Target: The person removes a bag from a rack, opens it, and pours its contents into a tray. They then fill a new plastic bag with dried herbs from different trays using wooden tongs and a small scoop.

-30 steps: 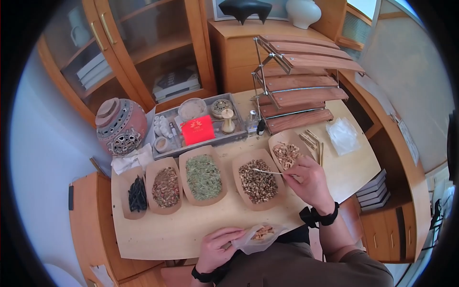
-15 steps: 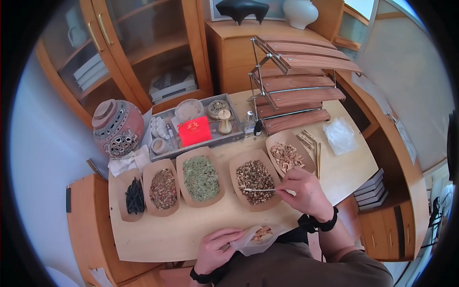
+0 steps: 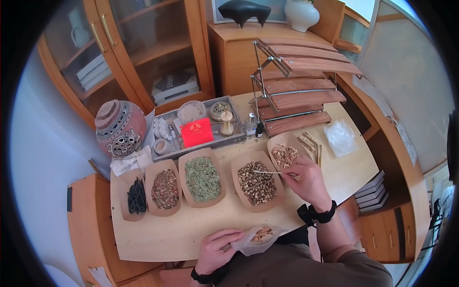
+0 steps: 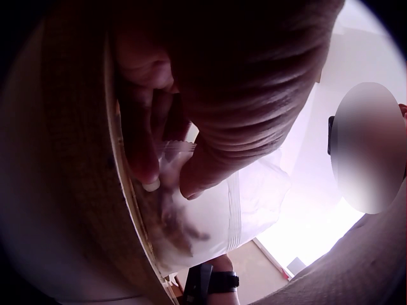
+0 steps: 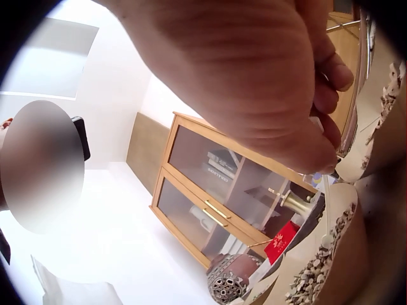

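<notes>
My left hand (image 3: 221, 248) pinches the edge of a translucent bag (image 3: 248, 246) at the table's front edge. Pale dried slices (image 3: 262, 234) lie inside it; the left wrist view shows thumb and finger at the sealed rim of this bag (image 4: 213, 222). With thumb and fingers my right hand (image 3: 307, 179) pinches a thin, light-coloured small spoon (image 3: 267, 172). Its tip is over a paper tray (image 3: 260, 209) of brown chopped dried herb (image 3: 256, 186). In the right wrist view the spoon (image 5: 327, 206) reaches down to the herb pieces.
More paper trays hold green cut herb (image 3: 202, 179), reddish-brown bits (image 3: 165, 190), dark sticks (image 3: 136, 196) and pale chips (image 3: 284, 156). Behind them are a grey tray (image 3: 220, 143) with a red card (image 3: 197, 132), a slatted wooden rack (image 3: 301, 100) and a plastic bag (image 3: 340, 137).
Half a second ago the right hand had brought the spoon lower and nearer over the brown herb; now it is back further up the tray. The left hand keeps holding the bag.
</notes>
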The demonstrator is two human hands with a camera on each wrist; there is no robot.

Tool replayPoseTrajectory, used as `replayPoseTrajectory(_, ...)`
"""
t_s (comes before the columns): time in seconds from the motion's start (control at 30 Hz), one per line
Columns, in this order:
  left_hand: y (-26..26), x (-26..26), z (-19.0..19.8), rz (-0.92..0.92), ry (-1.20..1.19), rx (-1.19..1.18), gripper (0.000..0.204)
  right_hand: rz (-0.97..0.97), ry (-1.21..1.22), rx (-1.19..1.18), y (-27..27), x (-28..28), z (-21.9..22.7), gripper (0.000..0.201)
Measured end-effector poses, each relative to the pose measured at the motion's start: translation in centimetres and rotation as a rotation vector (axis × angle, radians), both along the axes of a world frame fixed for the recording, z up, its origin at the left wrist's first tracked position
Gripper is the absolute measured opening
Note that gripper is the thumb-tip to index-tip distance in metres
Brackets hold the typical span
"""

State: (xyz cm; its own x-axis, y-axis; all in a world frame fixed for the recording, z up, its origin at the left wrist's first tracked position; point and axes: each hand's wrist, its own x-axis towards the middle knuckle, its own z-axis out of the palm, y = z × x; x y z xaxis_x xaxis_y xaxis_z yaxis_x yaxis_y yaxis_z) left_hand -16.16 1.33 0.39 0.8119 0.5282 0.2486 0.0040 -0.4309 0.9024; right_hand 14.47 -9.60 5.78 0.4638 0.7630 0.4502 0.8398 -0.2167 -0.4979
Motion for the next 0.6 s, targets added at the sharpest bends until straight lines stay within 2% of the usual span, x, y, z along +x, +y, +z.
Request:
replayPoseTrajectory(0.13,0.0,0.0,0.1,0.007,0.000,-0.008,0.032,0.015,0.039,0.013,0.0,-0.3,0.7,0.010)
replayPoseTrajectory(0.2,0.0,0.0,-0.1,0.004,0.000,-0.007,0.032,0.167,0.063,0.014,0.2,-0.8,1.0,0.010)
replayPoseTrajectory(0.23,0.0,0.0,-0.1,0.001,0.000,-0.005,0.032,0.165,0.063,0.013,0.3,-0.9,0.8,0.010)
replayPoseTrajectory(0.3,0.0,0.0,-0.1,0.000,0.001,-0.007,0.032,0.144,-0.008,-0.013,0.7,-0.8,0.2,0.010)
replayPoseTrajectory(0.5,0.0,0.0,0.1,0.006,0.000,-0.006,0.032,-0.015,0.092,0.026,0.2,0.3,0.2,0.010)
replayPoseTrajectory(0.6,0.0,0.1,0.0,0.002,-0.002,0.004,0.032,-0.055,0.045,0.067,0.6,0.4,-0.1,0.010)
